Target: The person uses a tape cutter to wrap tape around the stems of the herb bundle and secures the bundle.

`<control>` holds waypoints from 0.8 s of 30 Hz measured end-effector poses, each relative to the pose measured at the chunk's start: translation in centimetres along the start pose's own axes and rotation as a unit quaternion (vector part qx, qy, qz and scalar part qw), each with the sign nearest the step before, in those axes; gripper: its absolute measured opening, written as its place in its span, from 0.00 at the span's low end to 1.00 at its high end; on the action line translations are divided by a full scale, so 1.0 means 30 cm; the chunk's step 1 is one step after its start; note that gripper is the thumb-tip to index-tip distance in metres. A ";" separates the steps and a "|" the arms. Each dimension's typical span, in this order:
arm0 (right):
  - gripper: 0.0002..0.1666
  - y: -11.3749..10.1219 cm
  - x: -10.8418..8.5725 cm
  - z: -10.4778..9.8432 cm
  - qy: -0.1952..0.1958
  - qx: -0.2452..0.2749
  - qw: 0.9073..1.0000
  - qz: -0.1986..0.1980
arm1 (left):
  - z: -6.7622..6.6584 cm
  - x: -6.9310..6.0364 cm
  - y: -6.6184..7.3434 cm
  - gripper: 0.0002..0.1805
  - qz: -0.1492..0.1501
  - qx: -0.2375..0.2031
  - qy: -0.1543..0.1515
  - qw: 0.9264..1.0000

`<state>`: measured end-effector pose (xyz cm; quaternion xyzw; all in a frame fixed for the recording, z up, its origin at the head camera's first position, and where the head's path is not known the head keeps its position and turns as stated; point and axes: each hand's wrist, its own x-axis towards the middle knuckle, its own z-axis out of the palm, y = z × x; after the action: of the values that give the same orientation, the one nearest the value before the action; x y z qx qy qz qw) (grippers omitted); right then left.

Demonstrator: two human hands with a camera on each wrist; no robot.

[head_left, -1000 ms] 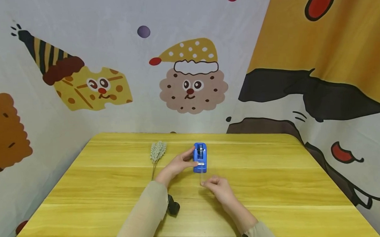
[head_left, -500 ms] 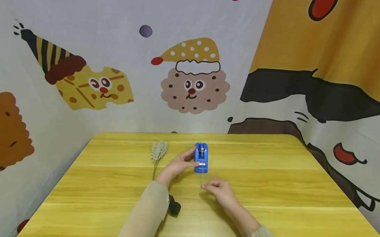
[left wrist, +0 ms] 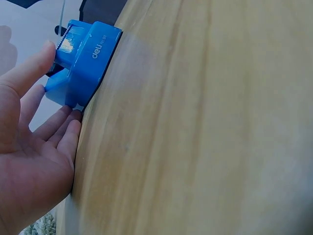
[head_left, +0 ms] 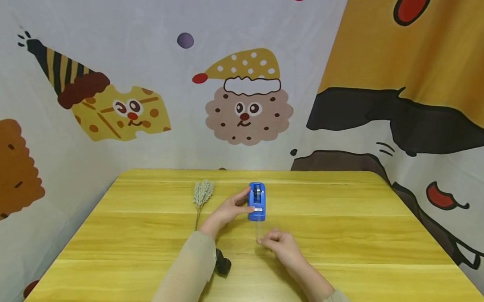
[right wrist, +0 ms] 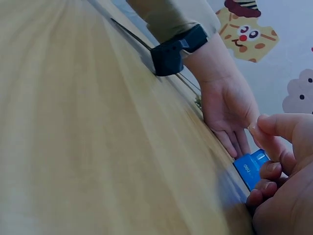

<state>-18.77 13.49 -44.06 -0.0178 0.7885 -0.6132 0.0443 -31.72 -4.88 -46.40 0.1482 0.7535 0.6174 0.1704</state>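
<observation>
A blue tape dispenser [head_left: 257, 201] stands on the wooden table, a roll of tape in its rear slot. My left hand [head_left: 227, 210] holds it from the left side. In the left wrist view the thumb lies at its toothed cutting edge, and the other fingers touch its lower side. Between thumb and index finger, my right hand [head_left: 283, 247] pinches the end of a strip of clear tape [head_left: 259, 230]. The strip runs from the dispenser's front toward me. In the right wrist view, the right hand [right wrist: 288, 171] partly covers the dispenser [right wrist: 252, 168].
A dried-flower sprig [head_left: 203, 193] lies left of the dispenser, its lower stem hidden behind the left arm. A black wrist camera [head_left: 223, 263] sits at the left cuff. The table's [head_left: 348, 227] far edge meets a cartoon-printed cloth [head_left: 150, 47].
My right hand has moved slightly toward me, and the strip of tape has grown longer. The left hand stays on the dispenser.
</observation>
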 end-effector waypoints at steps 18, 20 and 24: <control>0.05 0.097 -0.005 0.020 0.029 -0.105 0.991 -0.081 | 0.008 0.005 -0.008 0.45 -0.005 -0.016 0.000 1.000; 0.04 0.101 -0.007 0.022 0.035 -0.115 0.989 -0.085 | 0.007 0.002 -0.005 0.44 -0.005 -0.014 0.000 1.000; 0.04 0.104 -0.011 0.024 0.046 -0.125 0.987 -0.087 | 0.005 0.003 -0.004 0.44 -0.005 -0.012 -0.001 1.000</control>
<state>-18.29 13.59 -47.24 -0.0636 0.8558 -0.5111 -0.0478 -31.73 -4.72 -46.54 0.1428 0.7465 0.6256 0.1763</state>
